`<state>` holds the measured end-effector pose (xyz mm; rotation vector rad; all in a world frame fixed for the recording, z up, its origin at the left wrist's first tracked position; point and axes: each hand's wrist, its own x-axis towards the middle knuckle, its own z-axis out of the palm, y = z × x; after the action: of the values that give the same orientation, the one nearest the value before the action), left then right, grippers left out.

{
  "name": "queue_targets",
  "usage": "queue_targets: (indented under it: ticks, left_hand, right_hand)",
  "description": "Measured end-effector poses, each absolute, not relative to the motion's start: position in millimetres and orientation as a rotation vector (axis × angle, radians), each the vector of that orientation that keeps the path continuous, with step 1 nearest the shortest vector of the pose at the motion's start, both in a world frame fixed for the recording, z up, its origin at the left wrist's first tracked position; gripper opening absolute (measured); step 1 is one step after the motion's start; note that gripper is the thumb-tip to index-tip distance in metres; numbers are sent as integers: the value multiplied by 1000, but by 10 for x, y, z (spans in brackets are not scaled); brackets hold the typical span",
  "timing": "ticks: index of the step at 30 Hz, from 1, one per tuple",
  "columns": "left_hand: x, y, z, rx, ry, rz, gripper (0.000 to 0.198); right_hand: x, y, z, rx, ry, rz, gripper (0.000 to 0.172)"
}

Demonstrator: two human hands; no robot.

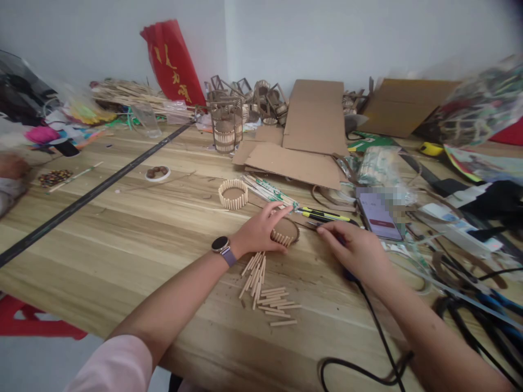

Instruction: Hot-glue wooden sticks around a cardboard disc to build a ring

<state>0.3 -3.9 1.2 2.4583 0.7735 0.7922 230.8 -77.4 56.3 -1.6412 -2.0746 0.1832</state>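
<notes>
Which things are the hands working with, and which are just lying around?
Seem part of the job:
stick-edged ring by the left hand
dark corded tool in the right hand
short loose sticks

Probably just lying around:
red bag
phone
brown beads

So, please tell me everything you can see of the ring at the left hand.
The ring is round and low, with a thin dark-brown rim. Short, pale, wood-like sticks stand along its near side; the right edge looks bare. It lies flat on the table. The left hand curves around its left side, partly hiding it; how firmly is unclear.
</notes>
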Motion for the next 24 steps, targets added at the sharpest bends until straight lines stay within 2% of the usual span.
queue_targets:
  ticks: [7, 16, 19, 24]
  left_hand:
    - [25, -41, -6, 2520, 854, 761, 107]
    - [-35, -9, 1, 2424, 683, 791, 105]
    - [-39, 4, -8, 2384, 660, 792, 109]
    - [-31, 2, -2, 2383, 676, 781, 114]
  right_hand:
    - [2697, -991, 433, -2121, -1938, 130, 39]
    - [2827, -971, 156, -2060, -1724, 264, 39]
    - [2856, -960, 134, -2002, -1598, 442, 42]
    - [2713, -997, 286, -1659, -1154, 933, 50]
